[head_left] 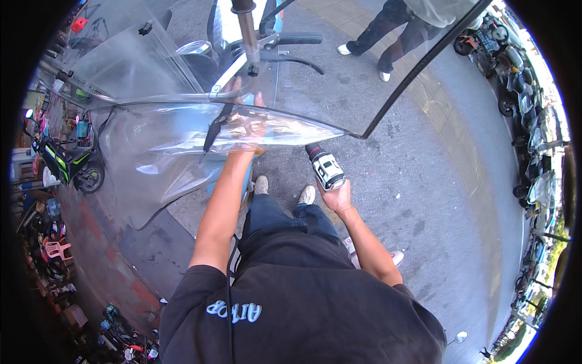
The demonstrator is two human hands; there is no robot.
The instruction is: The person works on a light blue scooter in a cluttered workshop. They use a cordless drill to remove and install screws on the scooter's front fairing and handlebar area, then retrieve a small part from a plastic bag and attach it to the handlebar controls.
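Note:
A clear plastic canopy sheet with black edging hangs over a scooter. My left hand is seen through the crumpled plastic, fingers stretched upward and apart beside a silver bracket below a metal pole; whether it touches the bracket is unclear. Low at centre right, my right hand is closed on a white-and-black cordless power tool, whose dark front end points toward the plastic's lower edge.
Another person's legs stand at top right, behind a black canopy rod. A green-and-black motorbike, a pink plastic stool and clutter line the left. A row of parked scooters runs down the right, across grey pavement.

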